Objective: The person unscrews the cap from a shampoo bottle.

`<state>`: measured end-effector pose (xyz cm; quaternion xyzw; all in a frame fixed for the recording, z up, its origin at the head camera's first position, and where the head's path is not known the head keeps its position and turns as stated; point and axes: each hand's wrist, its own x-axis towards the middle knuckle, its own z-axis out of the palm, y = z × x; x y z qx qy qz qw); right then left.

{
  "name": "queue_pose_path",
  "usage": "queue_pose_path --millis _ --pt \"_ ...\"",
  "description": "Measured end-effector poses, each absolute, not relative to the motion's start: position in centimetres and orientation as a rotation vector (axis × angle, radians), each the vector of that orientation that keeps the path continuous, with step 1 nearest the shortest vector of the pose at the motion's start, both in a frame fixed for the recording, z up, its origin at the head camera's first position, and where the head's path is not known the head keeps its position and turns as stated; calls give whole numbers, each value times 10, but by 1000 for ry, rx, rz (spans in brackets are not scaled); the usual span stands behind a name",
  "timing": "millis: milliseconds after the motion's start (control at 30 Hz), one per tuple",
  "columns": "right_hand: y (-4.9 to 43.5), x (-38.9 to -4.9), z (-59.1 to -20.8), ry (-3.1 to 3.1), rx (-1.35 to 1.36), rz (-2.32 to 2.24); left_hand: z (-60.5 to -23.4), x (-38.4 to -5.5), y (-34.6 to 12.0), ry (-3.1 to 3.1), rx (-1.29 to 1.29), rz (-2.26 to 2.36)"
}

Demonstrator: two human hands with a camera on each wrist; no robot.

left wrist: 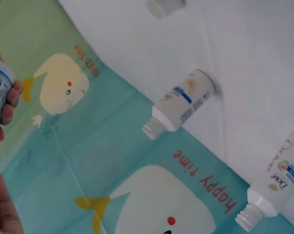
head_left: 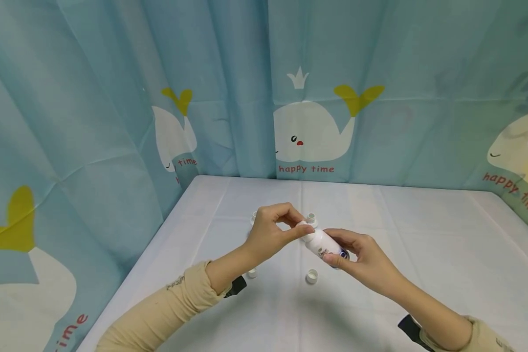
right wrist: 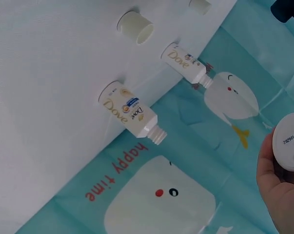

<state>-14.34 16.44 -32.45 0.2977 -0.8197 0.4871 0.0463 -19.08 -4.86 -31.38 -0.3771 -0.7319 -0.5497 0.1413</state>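
Observation:
My right hand (head_left: 367, 261) grips a white bottle (head_left: 320, 243) around its lower body. The bottle leans, its top up to the left; its round base (right wrist: 289, 141) shows in the right wrist view. At that top, the thumb and fingers of my left hand (head_left: 270, 232) pinch the white cap, which they mostly hide. Behind stand two white Dove bottles with bare threaded necks: one bottle (right wrist: 129, 109) just beyond the held one, another bottle (right wrist: 186, 63) largely covered by my left hand in the head view.
Below the held bottle a white cap (head_left: 311, 276) lies on the white table (head_left: 422, 254), hollow side up. Another white cap (head_left: 252, 273) is by the left wrist. A blue curtain (head_left: 229, 73) with whale prints closes off the back and left side.

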Motion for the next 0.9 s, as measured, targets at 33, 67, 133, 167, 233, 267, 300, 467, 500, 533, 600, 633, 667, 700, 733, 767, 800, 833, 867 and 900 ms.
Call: queue_pose_path --millis 33,67,133,167,233,267,300,467,500,533,600,633,667,700,733,767,800,833,867,900 --pt "164 -143 -325 -2507 910 1505 -314 -191 -48 -2131 -1072 -1610" --pt "164 -144 -325 -2508 913 1519 -314 -191 -47 -2148 -1058 -1631" --pt "164 -144 -325 -2502 920 1547 -314 -191 -46 -2179 -1040 -1663" --pt "165 -144 -325 -2501 920 1556 -314 -192 -46 -2194 -1040 -1668" --pt "165 -145 -325 -2493 923 1568 -314 -192 -47 -2210 -1067 -1705" --pt "165 -146 -326 -2487 925 1571 -313 -193 -48 -2211 -1092 -1736" --pt "166 -146 -326 -2483 922 1575 -313 -194 -50 -2205 -1128 -1773" --pt "167 -146 -325 -2467 918 1604 -310 -198 -59 -2085 -1421 -1872" --pt "167 -146 -325 -2465 914 1621 -309 -199 -62 -2067 -1478 -1861" --pt "168 -145 -324 -2462 917 1638 -309 -199 -63 -2057 -1527 -1828" --pt "168 -145 -323 -2459 915 1670 -308 -200 -66 -2053 -1601 -1755" --pt "169 -145 -323 -2456 917 1681 -308 -200 -67 -2067 -1616 -1709" --pt "169 -145 -323 -2451 922 1694 -307 -201 -68 -2077 -1625 -1669" --pt "169 -145 -323 -2448 927 1703 -306 -201 -68 -2080 -1631 -1635" --pt "169 -145 -323 -2444 938 1704 -306 -201 -68 -2080 -1631 -1610" --pt "169 -145 -323 -2441 943 1702 -305 -201 -68 -2076 -1627 -1602" --pt "168 -146 -322 -2439 948 1706 -305 -201 -68 -2071 -1621 -1600" --pt "168 -146 -322 -2436 951 1711 -305 -201 -67 -2062 -1614 -1608" --pt "168 -145 -322 -2435 954 1715 -304 -201 -67 -2050 -1608 -1625" --pt "168 -145 -322 -2435 955 1714 -304 -201 -66 -2038 -1602 -1641"
